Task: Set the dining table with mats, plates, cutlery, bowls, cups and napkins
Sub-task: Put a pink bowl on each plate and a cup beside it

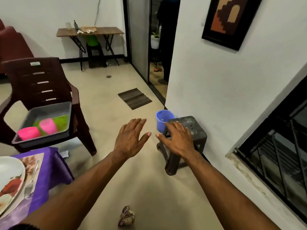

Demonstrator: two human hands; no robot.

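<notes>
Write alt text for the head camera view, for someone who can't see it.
Two empty, open hands, left hand and right hand, reach out over the floor. To the left, a gray tray holding two pink cups sits on a brown chair. A plate and fork lie on the purple-covered table at lower left.

Dim, even indoor light w/ soft shadows – wide-angle bend at edges, slight blur throughout, window (pixel 280 156) dark.

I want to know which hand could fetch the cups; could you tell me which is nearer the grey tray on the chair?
Left. The left hand hovers just right of the grey tray; the right hand is farther right, over the dark stool.
</notes>
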